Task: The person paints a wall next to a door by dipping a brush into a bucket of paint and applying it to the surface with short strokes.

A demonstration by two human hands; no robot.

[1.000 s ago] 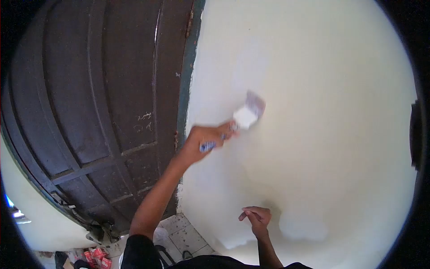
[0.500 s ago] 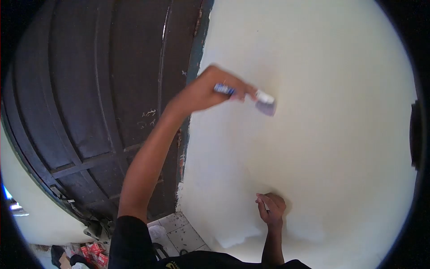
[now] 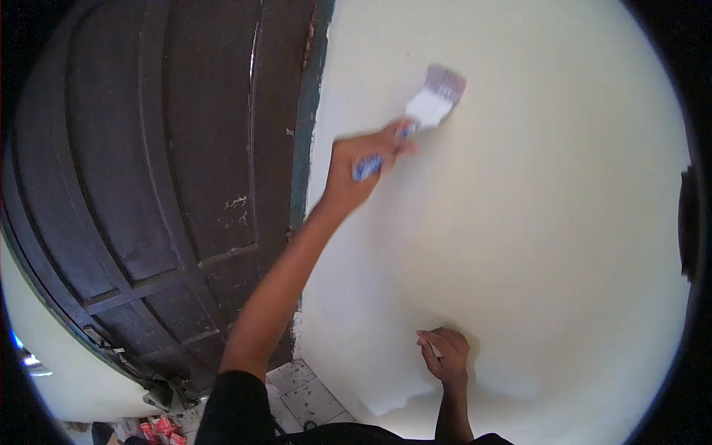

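Note:
My left hand point(image 3: 363, 165) is wrapped round the blue-and-white handle of a paintbrush point(image 3: 432, 105). The brush points up and right, its purplish-grey bristles at the pale cream wall point(image 3: 519, 208). Lower down, my right hand point(image 3: 445, 354) is closed near the wall, with a small, thin light-coloured thing between its fingers that I cannot make out.
A dark brown panelled door point(image 3: 208, 148) with a dark green frame point(image 3: 302, 163) stands on the left. Speckled floor tiles point(image 3: 308, 397) lie below, with red packets point(image 3: 159, 428) at the bottom left. A dark object point(image 3: 690, 222) is at the far right edge.
My left hand has turned and the brush has swung upward, its bristles now higher on the wall and pointing up instead of down. My right hand has hardly moved. The view has shifted slightly.

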